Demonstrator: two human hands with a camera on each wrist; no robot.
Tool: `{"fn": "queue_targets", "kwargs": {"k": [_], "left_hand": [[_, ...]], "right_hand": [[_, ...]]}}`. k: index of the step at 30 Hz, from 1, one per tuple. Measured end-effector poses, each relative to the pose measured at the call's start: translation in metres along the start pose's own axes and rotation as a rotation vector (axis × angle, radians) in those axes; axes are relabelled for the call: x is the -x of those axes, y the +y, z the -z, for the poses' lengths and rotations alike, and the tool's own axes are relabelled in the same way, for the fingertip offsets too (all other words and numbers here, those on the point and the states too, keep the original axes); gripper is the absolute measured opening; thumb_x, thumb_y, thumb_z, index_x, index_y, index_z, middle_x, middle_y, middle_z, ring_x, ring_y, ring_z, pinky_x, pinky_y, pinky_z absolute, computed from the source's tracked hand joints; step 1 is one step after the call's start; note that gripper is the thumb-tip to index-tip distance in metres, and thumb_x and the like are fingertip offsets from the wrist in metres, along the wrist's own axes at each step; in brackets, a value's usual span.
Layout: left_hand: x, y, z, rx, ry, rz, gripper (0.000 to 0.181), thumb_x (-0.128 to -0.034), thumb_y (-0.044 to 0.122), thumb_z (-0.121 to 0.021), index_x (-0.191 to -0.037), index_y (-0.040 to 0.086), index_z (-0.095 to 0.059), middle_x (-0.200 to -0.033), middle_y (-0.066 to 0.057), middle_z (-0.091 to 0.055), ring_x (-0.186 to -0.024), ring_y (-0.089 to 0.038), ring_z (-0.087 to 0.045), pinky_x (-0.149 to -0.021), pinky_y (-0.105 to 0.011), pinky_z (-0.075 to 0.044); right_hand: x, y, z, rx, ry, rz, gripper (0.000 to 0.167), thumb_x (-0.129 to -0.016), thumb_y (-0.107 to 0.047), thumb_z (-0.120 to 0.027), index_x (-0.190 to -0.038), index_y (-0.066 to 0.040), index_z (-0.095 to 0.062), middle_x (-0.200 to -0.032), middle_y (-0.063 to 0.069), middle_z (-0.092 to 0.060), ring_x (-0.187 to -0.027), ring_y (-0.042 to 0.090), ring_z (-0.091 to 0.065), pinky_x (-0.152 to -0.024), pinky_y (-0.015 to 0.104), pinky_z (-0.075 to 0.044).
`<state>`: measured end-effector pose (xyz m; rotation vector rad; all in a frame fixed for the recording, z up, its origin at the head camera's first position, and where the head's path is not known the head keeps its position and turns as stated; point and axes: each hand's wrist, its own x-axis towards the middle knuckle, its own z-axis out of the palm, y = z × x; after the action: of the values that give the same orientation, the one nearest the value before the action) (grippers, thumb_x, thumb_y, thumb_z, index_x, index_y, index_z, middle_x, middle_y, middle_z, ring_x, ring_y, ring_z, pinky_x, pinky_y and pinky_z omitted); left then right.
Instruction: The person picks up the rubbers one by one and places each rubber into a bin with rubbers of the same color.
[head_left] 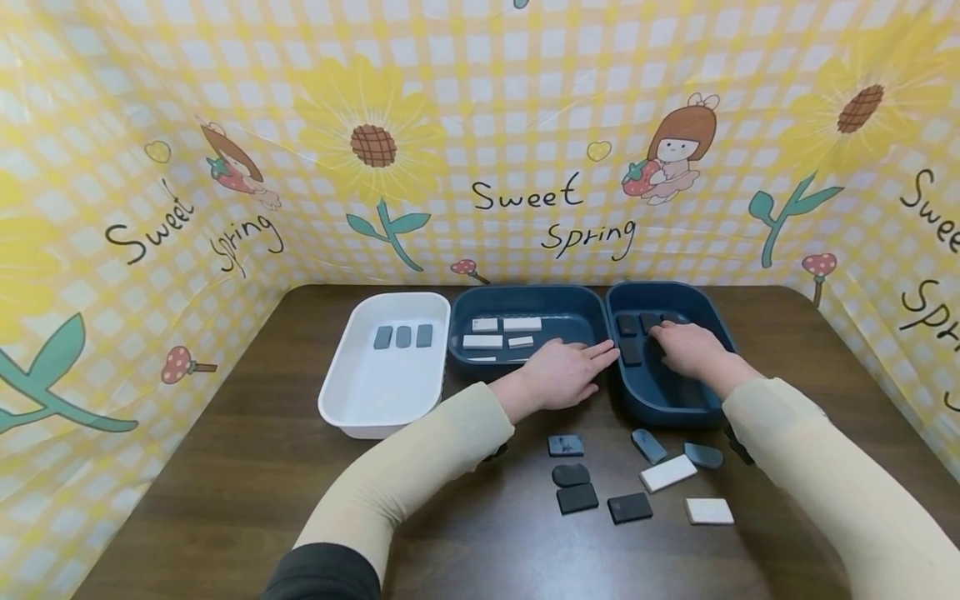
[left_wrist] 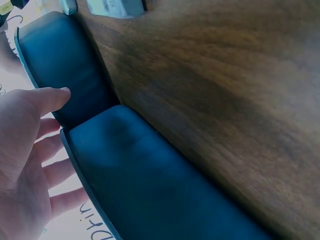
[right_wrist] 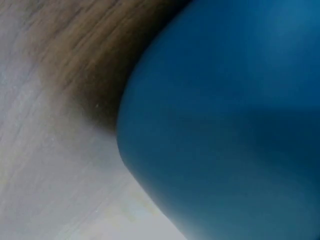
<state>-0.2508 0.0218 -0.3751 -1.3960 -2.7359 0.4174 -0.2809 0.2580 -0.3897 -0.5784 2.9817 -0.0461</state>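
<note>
My left hand (head_left: 562, 375) is over the front right corner of the middle navy tray (head_left: 577, 360), its fingers stretched toward the right navy tray (head_left: 660, 414). In the left wrist view that hand (left_wrist: 22, 150) has its fingers apart and holds nothing. My right hand (head_left: 693, 350) reaches into the right tray, fingertips down beside a row of flat black pieces (head_left: 649, 322). Another black piece (head_left: 630, 352) lies nearer the front of that tray. Whether the right fingers pinch a piece is hidden. The right wrist view shows only the tray's blue outer wall (right_wrist: 215, 135).
A white tray (head_left: 390, 392) at left holds three grey-blue pieces (head_left: 403, 337). White pieces (head_left: 482, 341) lie in the middle tray. In front, the wooden table (head_left: 480, 533) bears loose black pieces (head_left: 630, 507), grey-blue pieces (head_left: 648, 446) and white pieces (head_left: 668, 473). Patterned cloth (head_left: 450, 125) hangs behind.
</note>
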Motion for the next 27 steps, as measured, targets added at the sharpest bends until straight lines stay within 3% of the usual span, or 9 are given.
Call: {"fn": "queue_targets", "kwargs": {"k": [8, 13, 16, 20, 27], "left_hand": [[-0.002, 0.003, 0.006, -0.027, 0.011, -0.003, 0.058, -0.0993, 0.039, -0.053, -0.151, 0.017, -0.037, -0.152, 0.001, -0.036, -0.121, -0.013, -0.054, -0.086, -0.031, -0.049], [-0.004, 0.002, 0.008, -0.046, 0.036, -0.005, 0.055, -0.0991, 0.037, -0.054, -0.149, 0.016, -0.041, -0.150, 0.001, -0.041, -0.115, -0.013, -0.058, -0.078, -0.029, -0.050], [-0.005, 0.001, 0.008, -0.045, 0.049, -0.006, 0.055, -0.0987, 0.036, -0.055, -0.148, 0.017, -0.042, -0.149, 0.001, -0.041, -0.113, -0.013, -0.059, -0.077, -0.029, -0.050], [-0.006, -0.001, 0.006, -0.031, 0.046, -0.008, 0.055, -0.0988, 0.033, -0.055, -0.149, 0.017, -0.041, -0.150, 0.002, -0.040, -0.113, -0.012, -0.059, -0.078, -0.027, -0.050], [-0.006, -0.006, 0.004, 0.018, 0.016, -0.013, 0.047, -0.1033, 0.018, -0.047, -0.150, 0.021, -0.039, -0.151, 0.004, -0.037, -0.109, -0.008, -0.061, -0.068, -0.018, -0.049]], "right_hand": [[0.002, -0.002, 0.005, -0.008, -0.014, -0.021, 0.042, -0.086, -0.005, -0.071, -0.123, 0.009, -0.057, -0.122, 0.032, -0.056, -0.097, 0.041, -0.061, -0.083, 0.053, -0.050], [0.008, -0.001, 0.016, -0.057, 0.060, -0.015, 0.040, -0.087, -0.005, -0.070, -0.122, 0.009, -0.059, -0.117, 0.028, -0.058, -0.086, 0.034, -0.061, -0.078, 0.051, -0.051], [0.014, -0.004, 0.024, -0.078, 0.105, 0.002, 0.038, -0.087, -0.008, -0.070, -0.121, 0.007, -0.060, -0.114, 0.025, -0.059, -0.088, 0.033, -0.061, -0.079, 0.051, -0.051], [0.029, -0.014, 0.034, -0.072, 0.171, 0.051, 0.034, -0.087, -0.013, -0.073, -0.115, 0.004, -0.064, -0.108, 0.020, -0.062, -0.083, 0.028, -0.062, -0.074, 0.046, -0.053], [0.066, -0.037, 0.034, -0.049, 0.340, 0.205, 0.023, -0.083, -0.016, -0.078, -0.100, -0.004, -0.069, -0.089, 0.005, -0.061, -0.060, 0.008, -0.054, -0.051, 0.027, -0.047]]}}
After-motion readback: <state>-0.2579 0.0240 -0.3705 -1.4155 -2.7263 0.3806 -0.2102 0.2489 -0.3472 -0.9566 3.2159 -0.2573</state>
